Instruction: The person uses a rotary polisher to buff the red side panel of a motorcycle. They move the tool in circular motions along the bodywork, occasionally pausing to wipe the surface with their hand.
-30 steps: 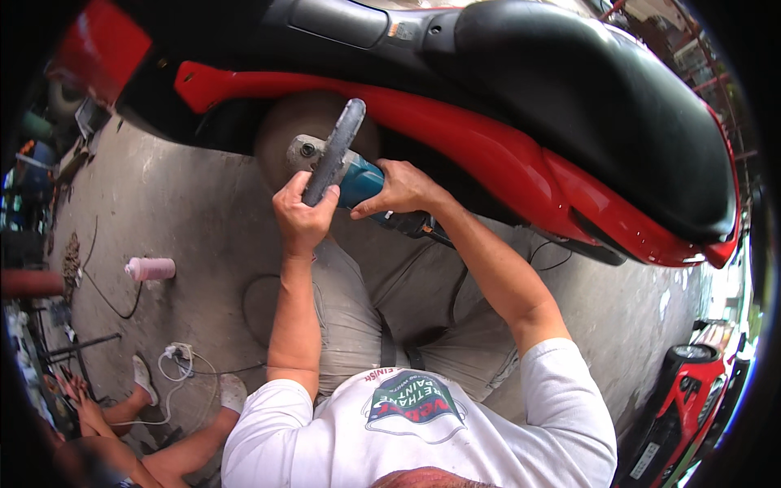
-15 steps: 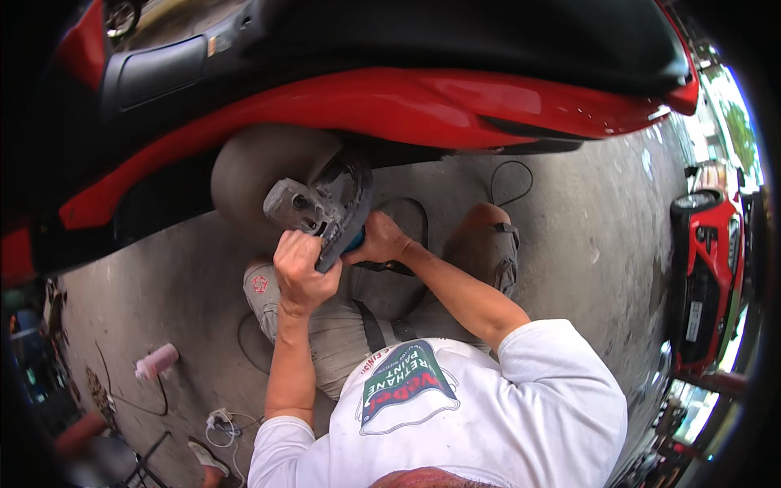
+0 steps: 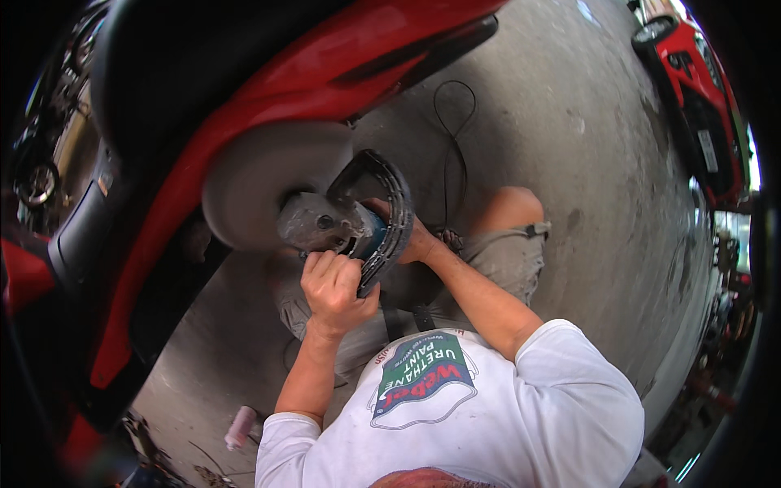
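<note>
A power polisher [image 3: 313, 224] with a grey, worn gear head is in both my hands. My left hand [image 3: 337, 286] is closed around its front end, next to the curved black loop handle [image 3: 399, 207]. Behind that loop, my right hand [image 3: 416, 238] wraps the blue body, its fingers partly hidden. The pale round pad [image 3: 256, 183] looks blurred and lies against or just beside the lower red panel [image 3: 244, 102] of a red and black scooter. Whether pad and panel touch, I cannot tell.
A black cord [image 3: 462, 154] loops on the concrete floor [image 3: 553, 138] beyond my right knee. A pink bottle [image 3: 241, 427] lies at lower left. A red car [image 3: 704, 106] stands at far right. Several wheels and parts are along the left edge.
My view has turned, so the scooter now slants down to the left. The polisher has tilted, showing more of its loop handle and blue body. Both hands keep hold.
</note>
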Demonstrator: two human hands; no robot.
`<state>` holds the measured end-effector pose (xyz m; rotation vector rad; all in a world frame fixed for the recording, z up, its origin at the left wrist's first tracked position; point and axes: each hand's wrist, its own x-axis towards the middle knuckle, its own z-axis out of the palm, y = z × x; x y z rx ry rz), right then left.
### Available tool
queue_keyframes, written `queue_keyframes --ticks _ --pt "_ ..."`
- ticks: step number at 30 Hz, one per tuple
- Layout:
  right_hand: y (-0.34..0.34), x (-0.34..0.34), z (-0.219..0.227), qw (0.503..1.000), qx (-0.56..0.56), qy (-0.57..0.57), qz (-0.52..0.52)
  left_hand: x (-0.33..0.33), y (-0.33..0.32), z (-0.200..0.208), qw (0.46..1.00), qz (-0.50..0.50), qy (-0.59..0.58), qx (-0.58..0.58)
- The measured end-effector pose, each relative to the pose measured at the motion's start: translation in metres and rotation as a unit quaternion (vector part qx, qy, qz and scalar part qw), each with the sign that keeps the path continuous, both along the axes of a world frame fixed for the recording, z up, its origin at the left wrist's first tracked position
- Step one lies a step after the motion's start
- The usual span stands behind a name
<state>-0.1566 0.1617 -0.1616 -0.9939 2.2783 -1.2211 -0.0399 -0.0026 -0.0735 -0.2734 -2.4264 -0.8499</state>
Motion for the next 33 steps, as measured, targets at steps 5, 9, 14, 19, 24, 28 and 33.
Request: queue_keyframes --ticks 5,9,14,19,24,28,33 --pt "0.013 0.018 -0.025 0.978 -0.155 -0.11 -0.081 -0.018 0.013 0.028 0.997 -0.068 -0.019 -0.036" --pt "0.022 0.019 -0.017 0.952 -0.19 -0.197 -0.141 -0.036 0.027 0.04 0.992 -0.116 -0.026 -0.049" --pt "0.011 0.022 -0.013 0.977 -0.092 -0.098 -0.168 -0.027 0.027 0.055 0.994 -0.084 -0.032 -0.058" --pt "-0.003 0.015 0.028 0.987 -0.069 -0.11 -0.1 -0.022 0.023 0.071 0.994 -0.047 -0.037 -0.087" --pt "0.027 0.014 0.028 0.935 -0.234 -0.227 -0.138 -0.053 0.067 0.104 0.986 -0.094 -0.009 -0.139" --pt "0.035 0.012 0.023 0.929 -0.31 -0.167 -0.113 -0.046 0.096 0.136 0.976 -0.105 0.074 -0.174" --pt "0.043 0.048 0.074 0.96 -0.269 -0.054 -0.062 0.017 0.098 0.178 0.975 -0.089 0.1 -0.176"
